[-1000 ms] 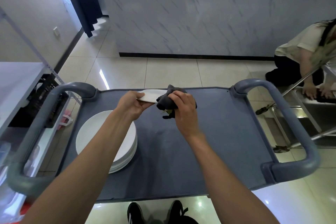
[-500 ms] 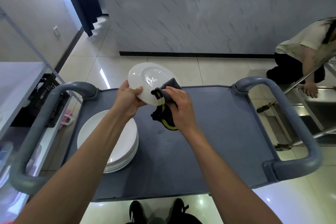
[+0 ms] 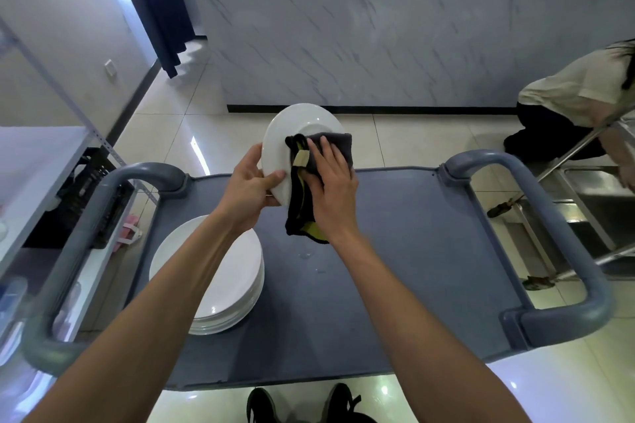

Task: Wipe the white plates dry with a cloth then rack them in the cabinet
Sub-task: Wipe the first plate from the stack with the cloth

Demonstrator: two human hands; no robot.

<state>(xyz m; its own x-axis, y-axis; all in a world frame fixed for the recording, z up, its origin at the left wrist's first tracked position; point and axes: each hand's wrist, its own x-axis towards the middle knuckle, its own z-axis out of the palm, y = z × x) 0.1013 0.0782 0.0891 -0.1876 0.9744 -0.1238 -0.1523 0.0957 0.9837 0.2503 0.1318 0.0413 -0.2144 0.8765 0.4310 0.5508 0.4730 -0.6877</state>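
My left hand grips the lower left rim of a white plate, held tilted up on edge above the far side of the cart. My right hand presses a dark grey cloth with yellow trim flat against the plate's face; the cloth hangs down below the plate. A stack of several white plates sits on the left part of the grey cart top, partly hidden by my left forearm.
The cart has grey handles at the left and right. Drops of water lie on the cart top. A metal shelf unit stands left. A crouching person works by a steel frame at right.
The plate went from lying flat to tilted up on edge and higher. My right hand moved the cloth from the plate's edge onto its face and flattened it.
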